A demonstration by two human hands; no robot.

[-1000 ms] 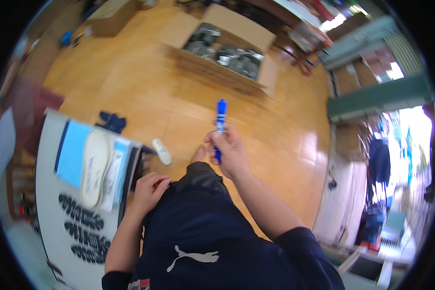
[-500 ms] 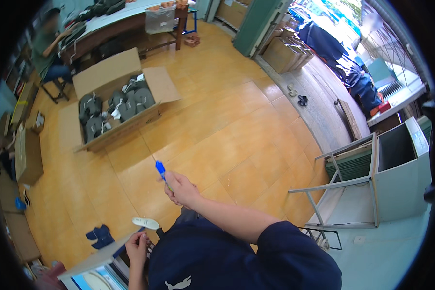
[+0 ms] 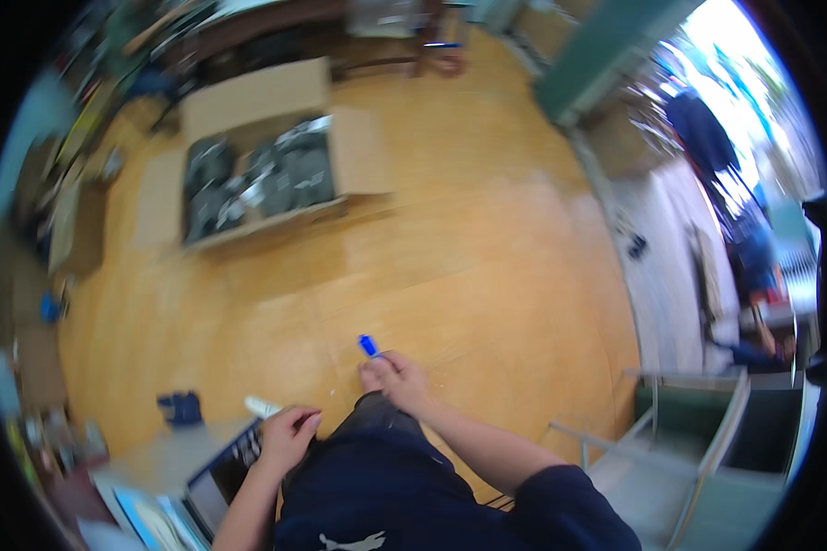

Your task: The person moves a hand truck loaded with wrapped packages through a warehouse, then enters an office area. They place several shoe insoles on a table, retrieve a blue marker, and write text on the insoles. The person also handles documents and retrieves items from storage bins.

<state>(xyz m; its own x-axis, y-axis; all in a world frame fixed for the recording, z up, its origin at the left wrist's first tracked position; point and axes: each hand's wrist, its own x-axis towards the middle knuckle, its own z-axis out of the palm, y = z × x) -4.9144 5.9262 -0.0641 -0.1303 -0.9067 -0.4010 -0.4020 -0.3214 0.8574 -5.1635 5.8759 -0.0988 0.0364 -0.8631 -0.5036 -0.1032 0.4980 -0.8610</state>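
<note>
In front of my body, my right hand is closed around a slim blue pen-like tool. Its blue end points away from me, while my fingers hide the rest. My left hand is lower and to the left, fingers curled in beside my leg; whether anything is between them does not show. Just beyond it, a white sole-shaped piece is partly covered by that hand. A dark blue item lies farther left.
An open cardboard box of grey shoe-like items sits on the floor ahead. Behind it, a person is beside a long table. A metal-framed stand is at my right, near a doorway. Cartons line the left side.
The view has shifted, moving the box up and right in the picture. My right hand with the blue tool is now nearer my body. The left hand has shifted over the white piece.
</note>
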